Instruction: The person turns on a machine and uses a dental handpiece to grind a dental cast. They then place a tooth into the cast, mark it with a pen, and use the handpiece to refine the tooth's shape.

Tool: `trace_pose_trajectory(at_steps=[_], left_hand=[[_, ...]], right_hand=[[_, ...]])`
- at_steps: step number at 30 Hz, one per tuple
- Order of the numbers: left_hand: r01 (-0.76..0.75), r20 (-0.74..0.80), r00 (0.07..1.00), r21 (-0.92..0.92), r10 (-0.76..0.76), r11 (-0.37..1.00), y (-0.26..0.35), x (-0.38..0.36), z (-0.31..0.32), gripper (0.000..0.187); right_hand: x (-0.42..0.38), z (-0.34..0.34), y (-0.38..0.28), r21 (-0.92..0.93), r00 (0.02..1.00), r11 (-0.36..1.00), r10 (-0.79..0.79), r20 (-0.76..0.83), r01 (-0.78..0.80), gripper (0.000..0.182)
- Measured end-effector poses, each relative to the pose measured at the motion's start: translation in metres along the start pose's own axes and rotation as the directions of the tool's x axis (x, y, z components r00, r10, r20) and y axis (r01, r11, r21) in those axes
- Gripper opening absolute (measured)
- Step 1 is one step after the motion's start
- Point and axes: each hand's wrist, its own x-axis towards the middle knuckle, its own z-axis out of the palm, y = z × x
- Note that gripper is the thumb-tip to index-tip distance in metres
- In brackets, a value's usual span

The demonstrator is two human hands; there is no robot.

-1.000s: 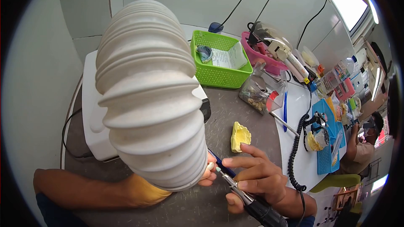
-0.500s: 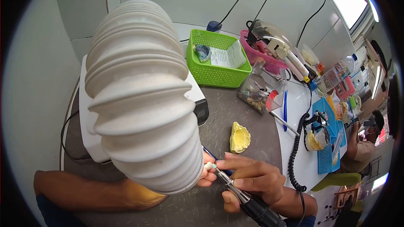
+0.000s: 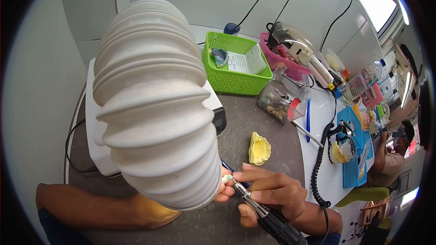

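Note:
My right hand [image 3: 279,195] is wrapped round a black and silver rotary handpiece [image 3: 268,213]. The green tip of the handpiece touches or nearly touches a small whitish piece [image 3: 225,179]. Fingertips of my left hand [image 3: 223,194] pinch that piece at the lower edge of a large ribbed white hose [image 3: 159,118], which hides the rest of the hand. Behind the fingers runs a thin dark blue stick [image 3: 228,166]. A yellow dental cast [image 3: 260,149] lies on the grey mat [image 3: 236,122], just above my right hand.
Beyond the mat stand a green basket [image 3: 236,84], a pink basket [image 3: 284,66] and a clear container [image 3: 277,104] of small pieces. A coiled black cord [image 3: 318,168] hangs by the blue trays [image 3: 352,172]. Another person [image 3: 393,159] sits at the far right.
The hose has shifted very slightly to the right in view. Both hands keep nearly the same pose, with the handpiece tip still at the whitish piece.

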Motion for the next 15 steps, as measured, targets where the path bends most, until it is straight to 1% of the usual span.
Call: trace_pose_trajectory(at_steps=[8, 10, 13, 15], left_hand=[[-0.017, 0.025, 1.000, -0.008, 0.017, 1.000, -0.0020, 0.0006, -0.0020, 0.018], [-0.019, 0.030, 0.999, -0.009, 0.019, 1.000, -0.0013, 0.0004, -0.0018, 0.018], [-0.009, 0.027, 1.000, -0.002, 0.009, 1.000, -0.0005, 0.0001, -0.0005, 0.018], [-0.011, -0.007, 1.000, -0.005, 0.011, 1.000, -0.0002, 0.0002, 0.0021, 0.018]], right_hand=[[0.0024, -0.0011, -0.0012, -0.024, 0.999, 0.999, -0.022, 0.034, 0.023, 0.038], [0.0011, -0.0009, 0.0019, 0.016, 0.999, 1.000, -0.023, 0.022, 0.023, 0.038], [-0.0010, 0.0004, 0.0018, 0.002, 1.000, 1.000, -0.006, -0.003, 0.006, 0.038], [0.0007, -0.0011, 0.0003, -0.005, 1.000, 1.000, -0.008, 0.015, 0.008, 0.038]])
